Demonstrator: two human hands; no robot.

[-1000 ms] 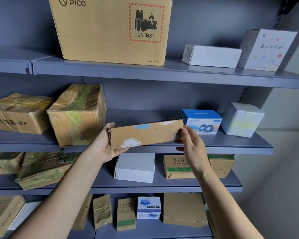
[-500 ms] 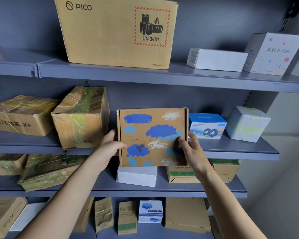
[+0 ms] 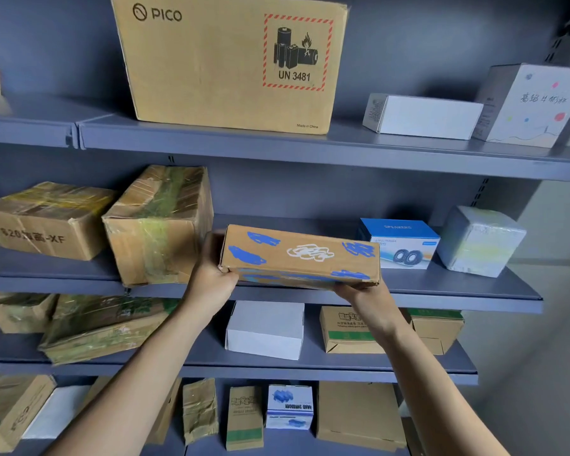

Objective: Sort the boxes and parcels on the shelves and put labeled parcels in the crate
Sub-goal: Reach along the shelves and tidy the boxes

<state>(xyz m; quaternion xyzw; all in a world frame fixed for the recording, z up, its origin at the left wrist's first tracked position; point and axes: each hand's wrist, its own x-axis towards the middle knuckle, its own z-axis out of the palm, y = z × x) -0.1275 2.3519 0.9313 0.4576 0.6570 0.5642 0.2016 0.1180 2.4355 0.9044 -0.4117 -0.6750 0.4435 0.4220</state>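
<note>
Flat cardboard box (blue, white scribbles)

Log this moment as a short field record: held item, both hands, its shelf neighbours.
held item: flat cardboard box, blue and white scribbles, lying level at the front of the second shelf
left hand: grips the box's left end
right hand: holds the right end from beneath
left of it: taped carton
right of it: blue speakers box
crate: not in view

The big carton reads "PICO", "UN 3481", "Made in China"; the blue box reads "SPEAKERS".
</note>
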